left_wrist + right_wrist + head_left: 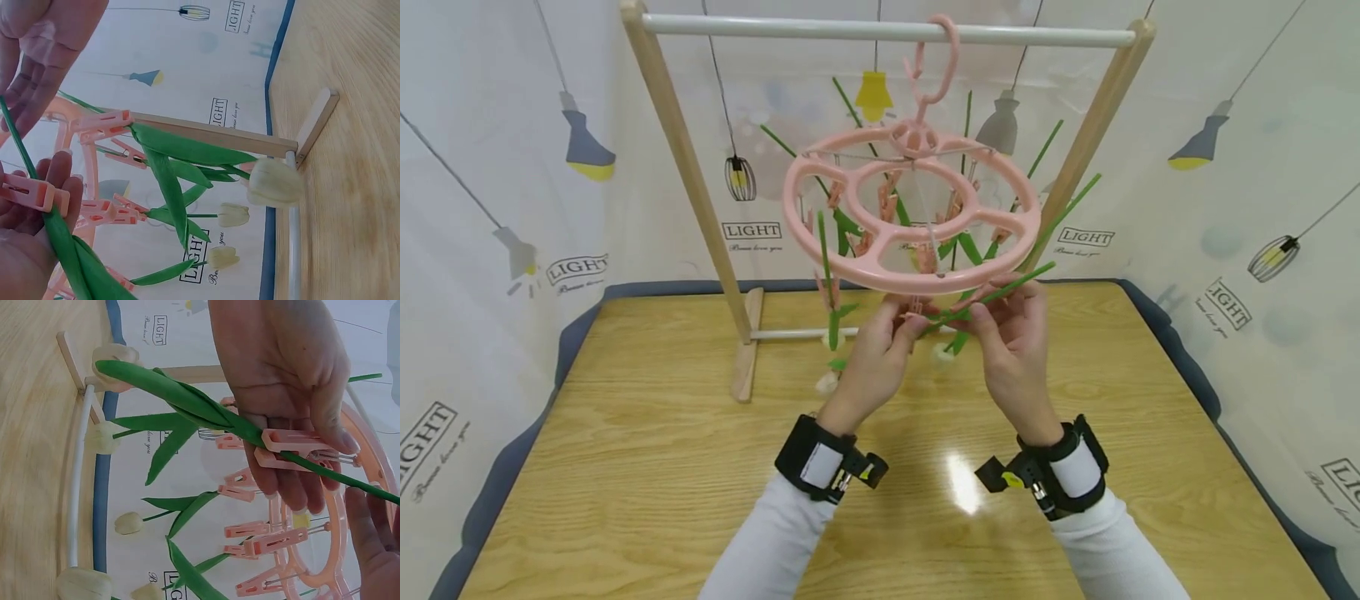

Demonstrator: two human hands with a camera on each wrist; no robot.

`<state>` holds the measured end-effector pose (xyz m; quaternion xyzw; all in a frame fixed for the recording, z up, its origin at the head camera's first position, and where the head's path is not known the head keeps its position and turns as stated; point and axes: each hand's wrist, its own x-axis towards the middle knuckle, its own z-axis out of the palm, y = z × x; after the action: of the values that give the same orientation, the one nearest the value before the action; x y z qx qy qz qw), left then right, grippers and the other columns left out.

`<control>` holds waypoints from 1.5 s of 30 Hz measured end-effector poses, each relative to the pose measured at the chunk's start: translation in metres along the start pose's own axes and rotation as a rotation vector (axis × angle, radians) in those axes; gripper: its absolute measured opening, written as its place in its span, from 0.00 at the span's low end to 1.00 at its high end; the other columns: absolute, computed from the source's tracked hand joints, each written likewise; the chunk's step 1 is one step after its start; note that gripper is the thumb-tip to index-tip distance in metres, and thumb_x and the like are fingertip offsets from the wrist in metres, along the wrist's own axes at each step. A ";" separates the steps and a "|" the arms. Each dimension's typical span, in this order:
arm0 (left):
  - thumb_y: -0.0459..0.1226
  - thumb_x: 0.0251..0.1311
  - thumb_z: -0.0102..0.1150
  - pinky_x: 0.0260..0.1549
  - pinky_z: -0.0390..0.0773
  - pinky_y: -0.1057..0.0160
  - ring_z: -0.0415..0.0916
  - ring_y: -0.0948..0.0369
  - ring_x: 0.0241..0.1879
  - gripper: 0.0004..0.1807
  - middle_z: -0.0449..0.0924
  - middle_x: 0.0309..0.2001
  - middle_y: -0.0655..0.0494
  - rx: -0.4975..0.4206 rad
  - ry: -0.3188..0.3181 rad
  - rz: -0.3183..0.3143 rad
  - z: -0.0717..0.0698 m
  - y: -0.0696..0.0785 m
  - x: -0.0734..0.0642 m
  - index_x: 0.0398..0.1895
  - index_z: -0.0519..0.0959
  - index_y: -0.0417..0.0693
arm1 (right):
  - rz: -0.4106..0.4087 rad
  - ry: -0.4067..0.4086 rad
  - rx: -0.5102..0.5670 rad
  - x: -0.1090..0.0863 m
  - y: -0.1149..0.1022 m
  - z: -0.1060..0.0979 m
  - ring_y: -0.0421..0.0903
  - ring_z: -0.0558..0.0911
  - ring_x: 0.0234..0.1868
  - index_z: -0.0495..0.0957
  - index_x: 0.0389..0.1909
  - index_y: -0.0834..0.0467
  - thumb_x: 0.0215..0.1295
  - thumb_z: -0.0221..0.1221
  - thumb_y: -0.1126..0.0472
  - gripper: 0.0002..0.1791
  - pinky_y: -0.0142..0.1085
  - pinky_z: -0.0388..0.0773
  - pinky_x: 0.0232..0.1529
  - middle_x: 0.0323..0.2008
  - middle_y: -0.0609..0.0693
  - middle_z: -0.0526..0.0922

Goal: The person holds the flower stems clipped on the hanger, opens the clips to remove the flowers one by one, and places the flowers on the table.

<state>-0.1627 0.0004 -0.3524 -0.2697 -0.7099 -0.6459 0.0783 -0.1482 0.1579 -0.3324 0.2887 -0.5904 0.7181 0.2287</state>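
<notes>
My left hand (880, 350) pinches a pink clip (294, 440) hanging below the front of the round pink drying hanger (895, 271). Between the clip's jaws runs the green stem (337, 477) of an artificial tulip, its long leaves (175, 394) pointing down past the palm. My right hand (1018, 358) pinches the upper part of that stem, which sticks out up and to the right in the head view. In the left wrist view, the right hand (50, 50) is above the left hand (28, 244).
Other white tulips (275, 181) hang upside down from more pink clips (103, 125) around the hanger. Its hook (951, 58) sits on the white rod (820, 27) of a wooden stand (685, 167). Under it lies a wooden table (647, 467), with a printed cloth (662, 242) behind.
</notes>
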 end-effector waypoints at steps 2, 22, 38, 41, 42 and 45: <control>0.32 0.71 0.45 0.34 0.75 0.63 0.73 0.47 0.35 0.15 0.78 0.47 0.35 -0.016 0.009 -0.008 0.000 0.000 0.000 0.57 0.69 0.35 | 0.012 -0.002 -0.005 -0.001 0.002 0.001 0.45 0.80 0.42 0.60 0.53 0.69 0.68 0.42 0.81 0.15 0.31 0.86 0.44 0.42 0.48 0.75; 0.28 0.65 0.54 0.32 0.80 0.62 0.74 0.56 0.30 0.13 0.79 0.38 0.35 -0.030 -0.006 0.000 -0.005 0.000 -0.002 0.51 0.73 0.30 | -0.022 0.013 -0.026 -0.003 0.007 0.001 0.47 0.80 0.39 0.58 0.55 0.71 0.67 0.44 0.82 0.17 0.32 0.87 0.40 0.40 0.54 0.75; 0.28 0.66 0.53 0.24 0.81 0.46 0.77 0.53 0.23 0.08 0.83 0.29 0.36 0.023 0.100 0.046 -0.003 0.000 -0.001 0.41 0.79 0.30 | -0.007 0.074 -0.080 -0.003 0.008 0.007 0.43 0.80 0.37 0.68 0.50 0.63 0.66 0.48 0.81 0.16 0.29 0.86 0.38 0.39 0.48 0.77; 0.27 0.66 0.53 0.21 0.81 0.47 0.76 0.54 0.21 0.07 0.82 0.26 0.37 0.036 0.119 0.072 -0.002 -0.001 0.000 0.37 0.79 0.30 | -0.019 0.071 -0.080 -0.003 0.009 0.008 0.43 0.80 0.37 0.67 0.50 0.66 0.65 0.48 0.81 0.15 0.29 0.86 0.37 0.39 0.49 0.77; 0.27 0.66 0.53 0.21 0.81 0.48 0.76 0.54 0.20 0.07 0.82 0.26 0.37 0.039 0.124 0.078 -0.002 -0.001 0.000 0.36 0.79 0.30 | -0.021 0.070 -0.085 -0.003 0.009 0.008 0.43 0.80 0.37 0.67 0.50 0.67 0.65 0.48 0.81 0.15 0.28 0.86 0.37 0.39 0.49 0.77; 0.27 0.66 0.53 0.20 0.82 0.53 0.76 0.55 0.19 0.07 0.82 0.26 0.37 0.035 0.131 0.083 -0.001 -0.002 0.001 0.35 0.79 0.30 | -0.027 0.071 -0.087 -0.004 0.009 0.008 0.43 0.80 0.37 0.66 0.50 0.71 0.65 0.48 0.82 0.14 0.28 0.86 0.37 0.39 0.48 0.77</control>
<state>-0.1648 -0.0007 -0.3535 -0.2549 -0.7027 -0.6457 0.1560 -0.1505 0.1487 -0.3405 0.2608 -0.6086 0.6984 0.2715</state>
